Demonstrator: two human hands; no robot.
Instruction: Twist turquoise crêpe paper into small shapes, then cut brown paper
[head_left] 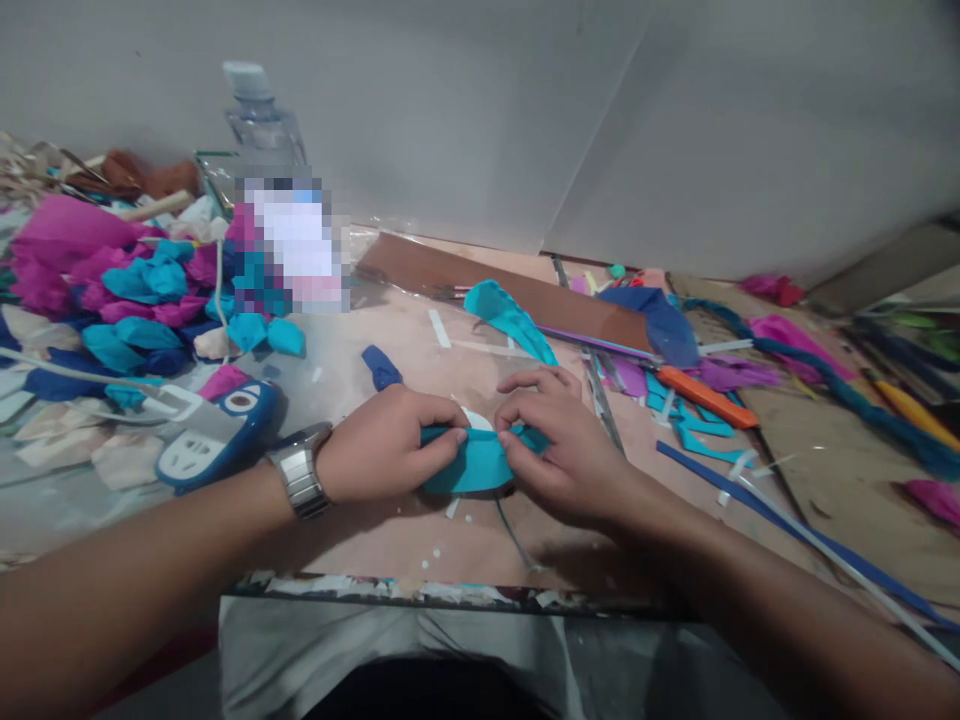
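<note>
Both hands pinch the upper edge of a turquoise paper piece (469,472) above the tabletop near the front edge. My left hand (394,440), with a metal watch (302,478) on its wrist, grips the left part between thumb and forefinger. My right hand (559,440) pinches the edge a little to the right, its fingers curled. A small white round shape (477,420) shows behind the paper between the hands; what it is I cannot tell. Beyond the left hand lies a small dark blue paper piece (381,368). Farther back rests a curved turquoise paper strip (506,315).
Crumpled pink, turquoise and blue paper pieces (142,285) pile up at left, beside a blue-and-white corded device (225,425). A plastic bottle (262,125) stands behind. To the right are an orange-handled cutter (705,395), paper scraps and a long blue strip (795,520).
</note>
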